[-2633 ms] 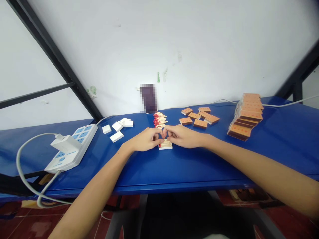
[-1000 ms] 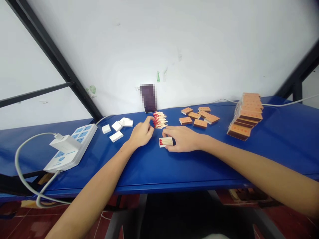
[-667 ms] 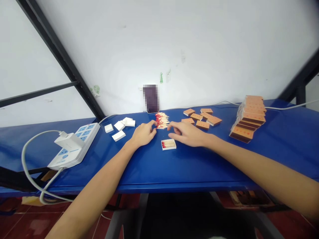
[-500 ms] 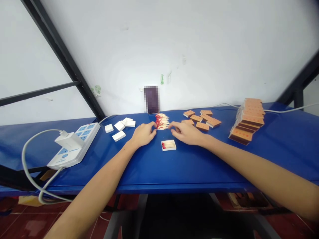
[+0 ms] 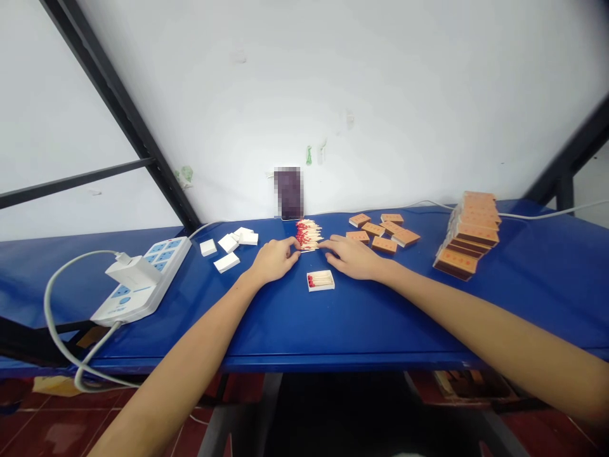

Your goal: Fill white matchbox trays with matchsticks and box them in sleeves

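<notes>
A pile of red-headed matches [image 5: 310, 235] lies on the blue table, with most heads toward the left. At the left side of the pile, my left hand [image 5: 275, 259] rests with curved fingers, thumb and index fingertip apart, close to the match heads. On the opposite side is my right hand [image 5: 349, 256], its index fingertip at the bare stick ends and its thumb held apart below. Neither hand visibly grips a match. Nearer to me, between the hands, a white matchbox tray [image 5: 321, 289] holds several matches.
White matchbox trays [image 5: 227, 262] lie at left, beside a power strip [image 5: 143, 285] with a charger and cable. Orange matchbox sleeves [image 5: 384, 245] are scattered at right, near a leaning stack of matchboxes [image 5: 469, 235]. A blurred dark upright object [image 5: 290, 193] leans against the wall.
My right index fingertip has shifted slightly left against the stick ends. The view has tilted a little; my left hand stays by the match heads.
</notes>
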Demonstrator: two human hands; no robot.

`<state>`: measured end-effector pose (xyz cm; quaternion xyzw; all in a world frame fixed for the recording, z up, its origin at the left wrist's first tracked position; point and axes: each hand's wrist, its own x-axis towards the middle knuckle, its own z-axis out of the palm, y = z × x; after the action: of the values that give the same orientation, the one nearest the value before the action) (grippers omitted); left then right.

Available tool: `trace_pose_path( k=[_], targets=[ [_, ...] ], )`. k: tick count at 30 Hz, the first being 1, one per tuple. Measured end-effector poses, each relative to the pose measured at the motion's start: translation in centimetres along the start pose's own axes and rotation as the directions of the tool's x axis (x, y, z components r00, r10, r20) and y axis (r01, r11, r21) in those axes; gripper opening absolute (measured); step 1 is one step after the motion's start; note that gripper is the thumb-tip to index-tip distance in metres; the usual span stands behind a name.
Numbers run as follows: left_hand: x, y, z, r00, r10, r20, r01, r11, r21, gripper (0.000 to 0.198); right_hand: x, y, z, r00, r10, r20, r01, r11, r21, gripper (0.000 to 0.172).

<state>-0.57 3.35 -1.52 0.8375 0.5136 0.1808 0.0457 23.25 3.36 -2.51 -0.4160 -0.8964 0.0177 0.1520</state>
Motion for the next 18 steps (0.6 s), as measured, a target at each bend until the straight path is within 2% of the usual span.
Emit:
trace_pose_path(
  k=[10,18],
  targets=[
    [-0.08,0.09,-0.20,0.999,0.001,0.036,-0.002,1.000,0.016,0.022,-0.11,-0.05,-0.14,1.000,-0.009,-0.022,0.010,0.999,0.040,0.036],
    [-0.06,-0.13,-0.23,0.998,0.050,0.043,-0.049,0.998,-0.028,0.020,0.51,0.04,-0.20,0.999,0.030,-0.011,-0.029,0.997,0.078,0.036]
  ],
)
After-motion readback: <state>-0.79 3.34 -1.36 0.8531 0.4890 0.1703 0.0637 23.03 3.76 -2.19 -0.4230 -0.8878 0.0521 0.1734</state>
